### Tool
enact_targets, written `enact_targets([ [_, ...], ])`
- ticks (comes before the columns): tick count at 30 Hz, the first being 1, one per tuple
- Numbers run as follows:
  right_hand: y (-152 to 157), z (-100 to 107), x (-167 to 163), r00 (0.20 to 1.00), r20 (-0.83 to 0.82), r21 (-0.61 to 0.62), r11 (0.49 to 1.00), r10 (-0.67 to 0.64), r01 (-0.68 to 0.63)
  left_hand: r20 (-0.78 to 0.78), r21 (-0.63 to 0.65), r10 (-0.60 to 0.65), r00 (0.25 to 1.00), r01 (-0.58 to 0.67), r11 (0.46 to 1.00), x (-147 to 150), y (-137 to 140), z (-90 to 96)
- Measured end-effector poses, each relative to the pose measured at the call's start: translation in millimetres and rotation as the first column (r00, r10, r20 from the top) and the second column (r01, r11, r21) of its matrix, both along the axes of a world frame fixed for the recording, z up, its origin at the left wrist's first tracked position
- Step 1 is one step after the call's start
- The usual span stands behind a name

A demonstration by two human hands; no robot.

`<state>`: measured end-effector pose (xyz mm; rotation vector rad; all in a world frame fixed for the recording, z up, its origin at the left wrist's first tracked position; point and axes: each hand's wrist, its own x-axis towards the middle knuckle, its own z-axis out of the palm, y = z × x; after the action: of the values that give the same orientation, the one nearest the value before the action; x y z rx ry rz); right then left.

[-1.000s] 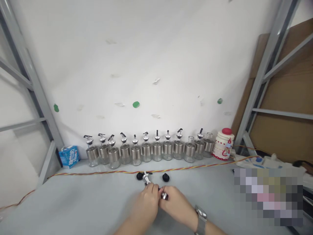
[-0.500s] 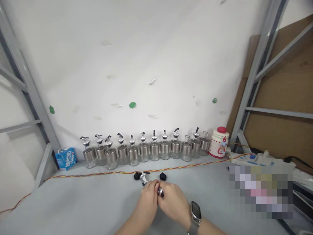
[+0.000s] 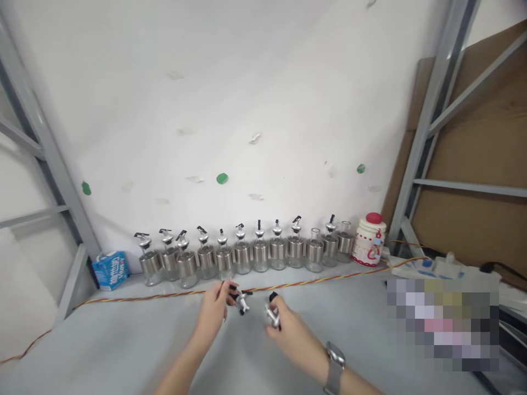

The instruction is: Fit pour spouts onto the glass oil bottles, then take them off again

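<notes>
On the grey table, my left hand point(image 3: 213, 307) has its fingers closed around a small black stopper point(image 3: 234, 295), partly hidden by them. Beside these fingertips lies a silver and black pour spout point(image 3: 242, 303). My right hand point(image 3: 290, 329), with a watch on its wrist, grips another silver pour spout point(image 3: 272, 316) between thumb and fingers. Just beyond that hand a second black stopper point(image 3: 273, 296) shows, partly covered.
Glass bottles with steel bands point(image 3: 260, 249) stand in a row along the white wall, most with pour spouts; two have bare necks. A blue drink carton point(image 3: 110, 271) is left, a red-lidded jar point(image 3: 369, 241) right. A twisted cord point(image 3: 164, 297) crosses the table.
My hands have moved apart from each other. The left went left to the black stopper by the loose spout; the right keeps a spout, now turned differently.
</notes>
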<state>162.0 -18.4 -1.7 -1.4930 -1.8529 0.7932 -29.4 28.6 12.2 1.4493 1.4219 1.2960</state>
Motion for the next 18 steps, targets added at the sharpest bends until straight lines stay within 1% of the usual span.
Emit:
enact_targets([
  [2,9.6,-7.9,2.6,1.000,-0.015,0.028,1.000,-0.007,0.007,-0.091,-0.003,0.024,0.996,-0.025,1.000,3.7,1.1,-9.1],
  [4,16.3,-14.4,4.7,0.999,-0.036,0.082,0.997,-0.006,0.009,-0.117,0.006,0.068,0.991,-0.068,0.998,0.6,4.5,-15.2],
  [7,22.2,-22.2,6.0,0.995,-0.099,0.146,0.989,0.015,-0.001,-0.155,0.015,0.128,0.980,-0.127,0.992,-12.8,12.1,-19.5],
  [10,25.9,-27.7,6.2,0.988,-0.153,0.153,0.988,0.032,-0.008,-0.189,0.016,0.160,0.969,-0.160,0.987,-24.5,18.1,-22.4],
  [14,26.6,-27.8,6.9,0.984,-0.174,0.181,0.983,0.032,0.000,-0.269,0.014,0.174,0.947,-0.177,0.984,-29.1,19.7,-25.3],
  [18,23.3,-24.3,7.3,0.987,-0.153,0.215,0.976,0.058,-0.025,-0.391,0.049,0.201,0.898,-0.198,0.979,-27.9,15.6,-25.1],
])
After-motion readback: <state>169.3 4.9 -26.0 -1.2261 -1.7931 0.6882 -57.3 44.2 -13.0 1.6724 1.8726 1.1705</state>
